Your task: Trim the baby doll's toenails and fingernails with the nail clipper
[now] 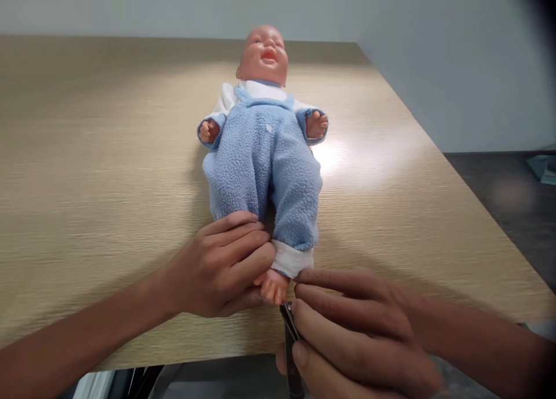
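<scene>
A baby doll (260, 161) in blue fleece overalls and a white shirt lies on its back, head away from me. My left hand (226, 263) is closed round its lower leg and foot, covering the doll's other foot. The bare toes of one foot (274, 286) show below a white trouser cuff (293, 259). In my right hand (360, 329) are dark metal nail clippers (290, 341), pinched between thumb and fingers. Their tip is right at the doll's toes; I cannot tell whether it touches them. Two outstretched fingers of that hand reach the cuff.
The wooden table (108, 156) has its near edge just below the doll's feet and its right edge slanting toward me. A pale wall (174, 8) stands behind. Dark floor (490, 196) shows at the right, and partly hidden items (108, 383) lie below the near edge.
</scene>
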Action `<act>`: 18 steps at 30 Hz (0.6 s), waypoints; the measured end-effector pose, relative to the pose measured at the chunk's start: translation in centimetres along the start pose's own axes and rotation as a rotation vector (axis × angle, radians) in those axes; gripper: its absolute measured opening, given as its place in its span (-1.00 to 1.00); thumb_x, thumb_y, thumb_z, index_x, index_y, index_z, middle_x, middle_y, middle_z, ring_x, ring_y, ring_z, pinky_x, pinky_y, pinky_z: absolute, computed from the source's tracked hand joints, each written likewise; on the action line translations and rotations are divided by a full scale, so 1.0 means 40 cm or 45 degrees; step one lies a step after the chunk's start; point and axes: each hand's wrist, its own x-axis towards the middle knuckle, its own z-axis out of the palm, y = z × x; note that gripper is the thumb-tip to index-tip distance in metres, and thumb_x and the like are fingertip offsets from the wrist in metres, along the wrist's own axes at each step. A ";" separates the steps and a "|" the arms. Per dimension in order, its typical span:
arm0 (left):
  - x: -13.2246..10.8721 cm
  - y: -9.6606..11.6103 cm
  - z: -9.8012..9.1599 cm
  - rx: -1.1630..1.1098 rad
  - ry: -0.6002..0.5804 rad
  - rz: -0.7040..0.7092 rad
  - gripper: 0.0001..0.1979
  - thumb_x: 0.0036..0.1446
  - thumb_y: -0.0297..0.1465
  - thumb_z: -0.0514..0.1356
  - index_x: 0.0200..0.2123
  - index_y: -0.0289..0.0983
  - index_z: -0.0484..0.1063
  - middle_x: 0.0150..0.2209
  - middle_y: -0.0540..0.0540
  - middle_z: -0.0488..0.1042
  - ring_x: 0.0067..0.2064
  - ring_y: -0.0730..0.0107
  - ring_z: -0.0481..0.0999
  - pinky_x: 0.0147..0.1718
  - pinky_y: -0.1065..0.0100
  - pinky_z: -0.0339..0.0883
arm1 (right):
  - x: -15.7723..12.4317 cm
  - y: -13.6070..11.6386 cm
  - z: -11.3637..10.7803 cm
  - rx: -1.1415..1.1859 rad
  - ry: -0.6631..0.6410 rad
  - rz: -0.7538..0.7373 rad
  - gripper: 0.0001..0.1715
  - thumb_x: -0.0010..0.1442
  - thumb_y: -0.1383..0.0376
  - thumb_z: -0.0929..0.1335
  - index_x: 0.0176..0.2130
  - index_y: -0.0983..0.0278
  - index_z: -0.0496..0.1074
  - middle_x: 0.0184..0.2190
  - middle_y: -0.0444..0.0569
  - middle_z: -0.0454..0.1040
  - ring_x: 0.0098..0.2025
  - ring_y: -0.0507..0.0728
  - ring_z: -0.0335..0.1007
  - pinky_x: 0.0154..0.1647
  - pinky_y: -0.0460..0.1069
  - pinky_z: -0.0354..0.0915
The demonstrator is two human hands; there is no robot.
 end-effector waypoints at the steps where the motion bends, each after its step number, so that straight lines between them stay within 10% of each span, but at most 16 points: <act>1: 0.000 0.000 0.000 0.002 -0.002 -0.003 -0.59 0.34 -0.20 -0.12 -0.26 -0.38 0.36 -0.20 -0.20 0.52 -0.16 0.34 0.52 0.07 0.19 0.31 | 0.009 -0.003 -0.001 -0.006 -0.003 -0.013 -0.95 0.10 0.33 0.40 -0.36 0.18 0.43 -0.32 -0.14 0.49 -0.37 0.08 0.43 -0.28 0.02 0.52; 18: -0.002 -0.001 0.003 -0.009 0.006 -0.005 -0.57 0.34 -0.18 -0.13 -0.25 -0.38 0.36 -0.19 -0.19 0.52 -0.14 0.33 0.51 0.07 0.19 0.31 | 0.046 -0.009 -0.015 0.178 0.191 0.061 -0.90 0.14 0.50 0.40 -0.41 0.37 0.44 -0.36 -0.09 0.54 -0.33 0.02 0.47 -0.19 0.00 0.49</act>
